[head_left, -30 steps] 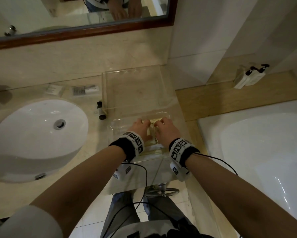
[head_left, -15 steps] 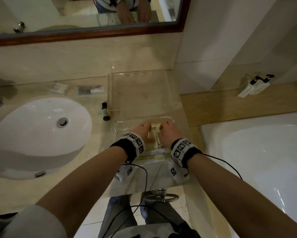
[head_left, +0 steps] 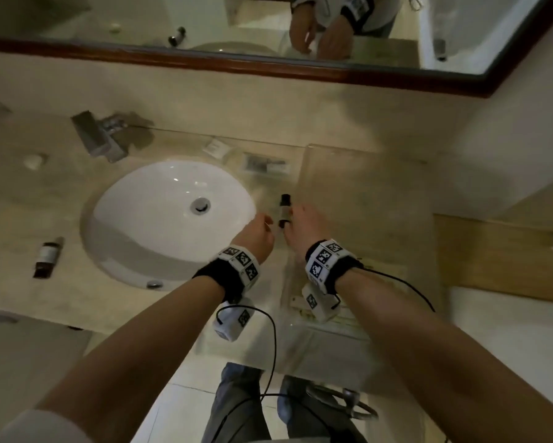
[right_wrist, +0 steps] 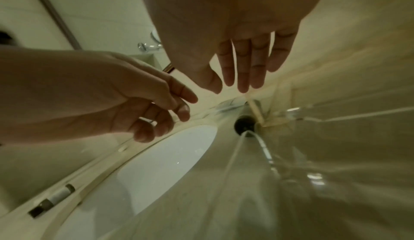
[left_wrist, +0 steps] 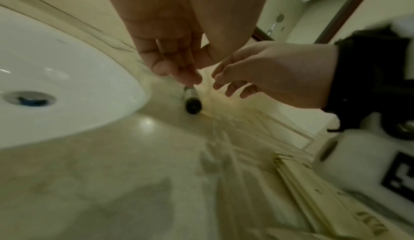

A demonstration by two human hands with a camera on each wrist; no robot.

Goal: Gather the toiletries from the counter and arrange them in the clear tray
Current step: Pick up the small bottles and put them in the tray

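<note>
A small bottle (head_left: 284,212) with a black cap lies on the counter between the sink and the left edge of the clear tray (head_left: 371,199). My left hand (head_left: 258,232) hovers just left of the bottle with loosely curled fingers that hold nothing. In the left wrist view the left hand's fingertips (left_wrist: 186,79) sit right above the bottle (left_wrist: 192,102). My right hand (head_left: 302,223) is just right of the bottle, over the tray's edge, its fingers (right_wrist: 243,77) straight and empty. Cream boxed items (head_left: 304,310) lie in the tray's near part.
The white sink (head_left: 160,219) fills the counter to the left, with a faucet (head_left: 99,135) behind it. A second small bottle (head_left: 47,256) lies left of the sink. Two flat sachets (head_left: 216,147) (head_left: 265,164) lie near the back wall. A bathtub edge (head_left: 508,314) is at the right.
Both hands let go of the boxed items in the tray's near part and moved forward and left to the small bottle. The head view swung left, showing more of the sink.
</note>
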